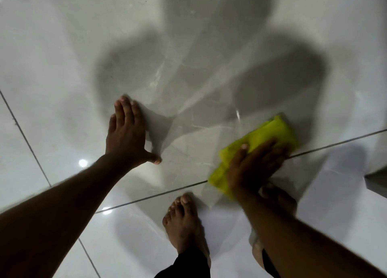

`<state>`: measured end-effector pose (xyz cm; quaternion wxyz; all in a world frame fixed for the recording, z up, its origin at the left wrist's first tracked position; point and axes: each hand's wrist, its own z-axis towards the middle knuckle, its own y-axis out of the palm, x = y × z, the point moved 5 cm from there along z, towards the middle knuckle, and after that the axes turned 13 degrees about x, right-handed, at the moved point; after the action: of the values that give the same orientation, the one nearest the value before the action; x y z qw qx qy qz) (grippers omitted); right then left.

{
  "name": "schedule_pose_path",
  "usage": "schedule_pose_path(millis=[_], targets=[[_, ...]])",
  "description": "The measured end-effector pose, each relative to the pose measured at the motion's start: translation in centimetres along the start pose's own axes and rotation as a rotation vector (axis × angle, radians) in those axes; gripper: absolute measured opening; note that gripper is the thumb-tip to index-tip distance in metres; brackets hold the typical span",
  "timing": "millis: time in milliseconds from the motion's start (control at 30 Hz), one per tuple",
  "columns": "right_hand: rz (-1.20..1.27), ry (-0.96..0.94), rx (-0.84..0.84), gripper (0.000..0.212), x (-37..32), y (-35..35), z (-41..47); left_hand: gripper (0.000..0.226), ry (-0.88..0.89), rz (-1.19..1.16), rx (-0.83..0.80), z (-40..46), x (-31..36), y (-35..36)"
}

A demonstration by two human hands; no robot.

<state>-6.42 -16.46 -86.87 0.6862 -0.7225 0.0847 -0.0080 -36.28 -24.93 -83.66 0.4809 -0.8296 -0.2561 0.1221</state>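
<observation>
Plainly floor-wiping. The person is crouched low over a glossy pale tile floor (62, 68), barefoot.

Right hand (255, 164) lies flat on a yellow cloth (270, 131), fingers straight and together, palm pressing down. Nothing is gripped; the cloth is only pinned under it. The cloth sits right of centre, bunched, straddling a dark grout line (335, 143) that runs left to right. Its far end shows past the fingertips, its near end beside the wrist. Cloth edges are blurred.

Left hand (125, 133) is well apart to the left, spread flat on the tile, fingers straight, thumb out, holding nothing. It looks like a prop for body weight.

Left foot (184, 221) is near, just this side of the grout line. Right foot (278, 198) is mostly hidden behind the right forearm, close to the cloth's near end.

Risks, as judged:
- The tile looks slick, possibly damp where wiped. The left palm or a bare sole could slide out, since the weight is thrown well forward.
- The cloth is pressed, not held. A quick stroke could let it slip from under the palm or fold over, leaving streaks.
- A flat pass may skim over the grout line and leave dirt in it.
- A pull toward the near side could run the cloth into the right foot's toes.
- The left palm may print the shiny tile.
</observation>
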Motion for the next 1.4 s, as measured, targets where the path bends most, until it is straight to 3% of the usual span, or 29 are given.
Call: schedule_pose_path(millis=[67,200,233,267,367,433,533,633,700,867,933,1000,1100,1200,1267,1400], targets=[[0.055,-0.290,-0.077,0.076,-3.1,0.5,-4.4,0.172,0.005,-0.005,-0.002,-0.4,-0.2,0.2],[0.194,-1.513,-0.263,0.074,-8.4,0.8,-2.4,0.172,0.008,-0.025,0.012,-1.0,0.1,0.4],[0.198,-1.660,-0.251,0.072,-9.6,0.9,0.5,0.172,0.011,-0.028,0.020,-0.7,0.2,0.2],[0.195,-1.677,-0.225,0.070,-10.6,1.0,4.0,0.172,0.015,-0.029,0.025,-0.4,0.2,-0.1],[0.065,-1.364,0.016,0.066,-9.2,0.8,14.6,0.172,0.009,-0.031,0.021,-0.1,-0.2,-0.5],[-0.045,-1.119,0.063,0.068,-4.8,-0.3,17.9,0.171,0.013,-0.046,0.010,-0.4,-0.2,-0.3],[-0.130,-0.730,0.019,0.070,0.4,-1.4,15.4,0.171,0.025,-0.052,0.014,-0.5,-0.2,0.0],[-0.083,-0.423,-0.021,0.070,0.2,-1.6,7.8,0.172,0.026,-0.062,0.019,-0.6,-0.1,0.0],[-0.045,-0.436,-0.056,0.071,-1.9,-1.6,2.5,0.172,0.027,-0.070,0.017,-0.9,0.0,0.1],[-0.030,-0.997,-0.265,0.082,-6.1,-2.0,-4.5,0.164,-0.019,-0.013,0.021,-1.6,0.3,-0.8],[-0.057,-1.132,-0.302,0.087,-6.0,-2.7,-3.1,0.144,-0.036,0.015,0.041,-2.5,1.1,-1.3],[-0.090,-1.162,-0.345,0.086,-4.6,-3.6,-1.1,0.110,0.005,-0.013,0.074,-3.5,3.2,-1.5],[-0.124,-1.059,-0.359,0.083,-1.4,-5.9,1.3,0.079,0.089,-0.236,0.008,-4.8,8.8,-1.4],[-0.088,-0.925,-0.400,0.079,0.6,-8.9,0.7,0.051,-0.223,-0.510,-0.006,-5.4,11.0,-2.8],[-0.023,-0.700,-0.402,0.075,1.4,-11.7,0.6,0.031,-0.387,-0.599,-0.002,-5.7,11.2,-4.7],[0.036,-0.225,-0.416,0.072,3.0,-20.4,3.1,0.013,-0.297,-0.648,-0.015,-7.0,14.8,-13.4]])
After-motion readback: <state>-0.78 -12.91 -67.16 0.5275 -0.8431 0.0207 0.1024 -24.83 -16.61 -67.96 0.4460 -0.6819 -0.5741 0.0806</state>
